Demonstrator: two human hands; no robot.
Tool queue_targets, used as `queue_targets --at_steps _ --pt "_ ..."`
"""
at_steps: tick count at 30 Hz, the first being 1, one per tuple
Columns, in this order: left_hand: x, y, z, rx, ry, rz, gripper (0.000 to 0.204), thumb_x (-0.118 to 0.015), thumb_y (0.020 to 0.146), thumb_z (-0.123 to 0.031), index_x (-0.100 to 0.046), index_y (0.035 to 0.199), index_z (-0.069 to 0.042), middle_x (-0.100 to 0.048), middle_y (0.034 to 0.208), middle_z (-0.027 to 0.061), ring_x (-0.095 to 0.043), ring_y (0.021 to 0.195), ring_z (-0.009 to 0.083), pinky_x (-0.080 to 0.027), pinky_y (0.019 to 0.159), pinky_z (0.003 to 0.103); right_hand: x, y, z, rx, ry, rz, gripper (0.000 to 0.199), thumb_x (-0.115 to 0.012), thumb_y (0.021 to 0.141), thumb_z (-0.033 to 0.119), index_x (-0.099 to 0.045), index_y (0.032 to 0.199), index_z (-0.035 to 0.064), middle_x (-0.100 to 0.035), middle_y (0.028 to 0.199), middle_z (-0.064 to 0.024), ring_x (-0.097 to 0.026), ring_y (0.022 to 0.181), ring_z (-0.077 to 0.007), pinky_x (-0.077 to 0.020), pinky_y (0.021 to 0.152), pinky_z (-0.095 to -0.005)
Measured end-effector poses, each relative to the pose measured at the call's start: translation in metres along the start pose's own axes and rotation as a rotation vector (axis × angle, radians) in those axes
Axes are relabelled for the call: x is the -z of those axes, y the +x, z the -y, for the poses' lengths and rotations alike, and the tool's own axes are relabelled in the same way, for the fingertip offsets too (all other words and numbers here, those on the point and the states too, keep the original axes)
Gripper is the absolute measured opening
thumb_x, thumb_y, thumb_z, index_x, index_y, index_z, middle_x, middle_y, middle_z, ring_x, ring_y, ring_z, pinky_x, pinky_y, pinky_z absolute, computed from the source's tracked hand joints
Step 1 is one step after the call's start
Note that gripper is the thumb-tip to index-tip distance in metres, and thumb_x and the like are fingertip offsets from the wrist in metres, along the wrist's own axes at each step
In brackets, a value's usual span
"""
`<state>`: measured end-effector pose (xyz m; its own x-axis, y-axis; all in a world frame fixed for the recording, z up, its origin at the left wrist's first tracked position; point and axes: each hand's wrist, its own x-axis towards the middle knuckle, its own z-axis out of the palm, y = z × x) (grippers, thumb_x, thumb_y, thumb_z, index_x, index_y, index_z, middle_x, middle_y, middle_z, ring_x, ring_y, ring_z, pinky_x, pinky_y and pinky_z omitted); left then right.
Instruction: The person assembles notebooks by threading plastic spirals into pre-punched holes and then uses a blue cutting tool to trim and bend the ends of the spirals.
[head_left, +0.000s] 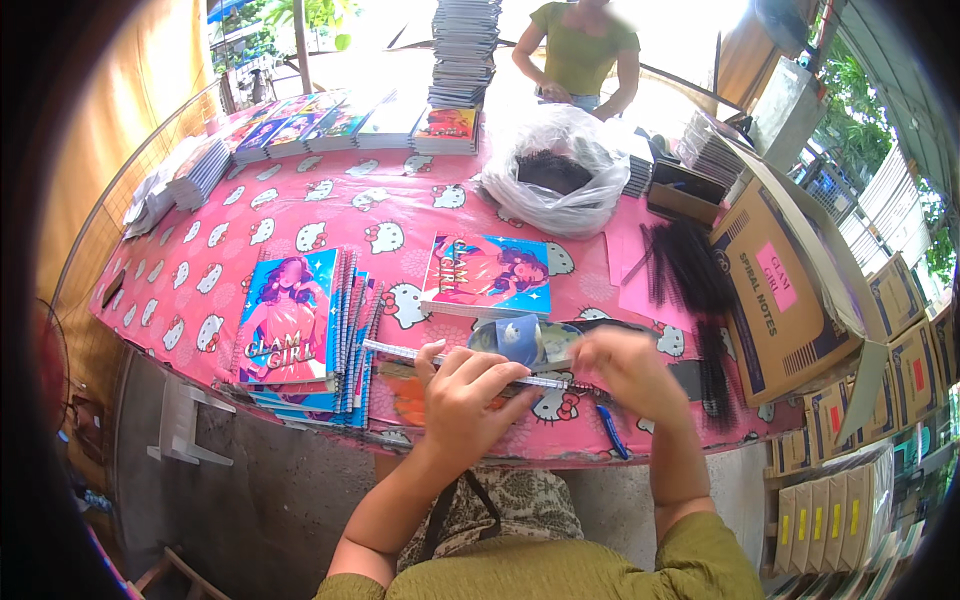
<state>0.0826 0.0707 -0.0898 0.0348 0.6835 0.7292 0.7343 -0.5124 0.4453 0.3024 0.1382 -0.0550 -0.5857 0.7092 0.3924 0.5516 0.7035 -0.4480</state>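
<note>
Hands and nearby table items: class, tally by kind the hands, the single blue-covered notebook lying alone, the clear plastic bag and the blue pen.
Hands: 2, left hand and right hand
Blue-covered notebook: 1
Clear plastic bag: 1
Blue pen: 1
Total: 5

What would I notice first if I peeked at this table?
The bright pink tablecloth with white cartoon cats, most likely. Right at the near edge, the left hand and right hand hold a notebook edge-on, along its spiral binding. A fanned stack of blue notebooks lies to the left, a crinkly plastic bag sits further back, and a bundle of black spiral combs lies to the right.
</note>
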Motion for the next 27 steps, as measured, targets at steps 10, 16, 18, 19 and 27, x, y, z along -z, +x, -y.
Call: queue_targets --at_steps 10,16,18,19,27 --pt "-0.004 0.000 -0.002 0.060 -0.058 -0.037 0.031 -0.081 0.069 -0.032 -0.064 0.086 -0.012 -0.066 0.082 -0.0004 -0.061 0.082 0.0182 -0.029 0.094 0.042 -0.050 -0.008 -0.073 -0.122 0.019 0.004 0.040 -0.070 0.080 0.028 -0.059 0.108 0.0026 -0.067 0.084 -0.0112 -0.068 0.076 -0.0280 -0.0540 0.067 -0.0378" --pt "-0.002 -0.002 0.004 0.028 -0.089 0.022 0.032 -0.082 0.067 -0.030 -0.061 0.083 -0.012 -0.066 0.080 0.0010 -0.062 0.081 0.0190 -0.031 0.093 0.041 -0.024 -0.004 -0.058 -0.040 0.596 0.115 0.033 -0.077 0.077 0.013 -0.063 0.103 -0.0011 -0.068 0.093 -0.0072 -0.065 0.083 -0.0157 -0.0525 0.069 -0.0309" --pt "-0.002 -0.001 0.008 -0.004 -0.072 -0.015 0.038 -0.085 0.063 -0.026 -0.064 0.092 -0.013 -0.066 0.081 -0.0009 -0.063 0.078 0.0185 -0.032 0.091 0.039 -0.023 -0.003 -0.067 -0.195 0.569 0.097 0.034 -0.078 0.075 0.013 -0.063 0.102 -0.0014 -0.068 0.094 -0.0079 -0.064 0.084 -0.0157 -0.0529 0.073 -0.0308" --pt "-0.002 -0.002 0.009 0.049 -0.126 -0.016 0.043 -0.085 0.064 -0.026 -0.063 0.098 -0.013 -0.066 0.087 0.0002 -0.063 0.084 0.0190 -0.032 0.093 0.040 -0.022 -0.006 -0.064 -0.191 0.827 0.021 0.033 -0.078 0.074 0.011 -0.063 0.102 -0.0007 -0.068 0.093 -0.0077 -0.064 0.084 -0.0145 -0.0532 0.074 -0.0306" --pt "0.033 -0.001 0.014 0.161 0.165 0.070 0.048 -0.084 0.064 -0.032 -0.064 0.104 -0.015 -0.055 0.125 0.0019 -0.041 0.129 0.0248 -0.010 0.104 0.068 -0.029 0.009 -0.051 -0.209 0.950 0.064 0.031 -0.076 0.077 0.023 -0.062 0.093 0.0004 -0.068 0.090 -0.0093 -0.063 0.083 -0.0141 -0.0542 0.072 -0.0347"
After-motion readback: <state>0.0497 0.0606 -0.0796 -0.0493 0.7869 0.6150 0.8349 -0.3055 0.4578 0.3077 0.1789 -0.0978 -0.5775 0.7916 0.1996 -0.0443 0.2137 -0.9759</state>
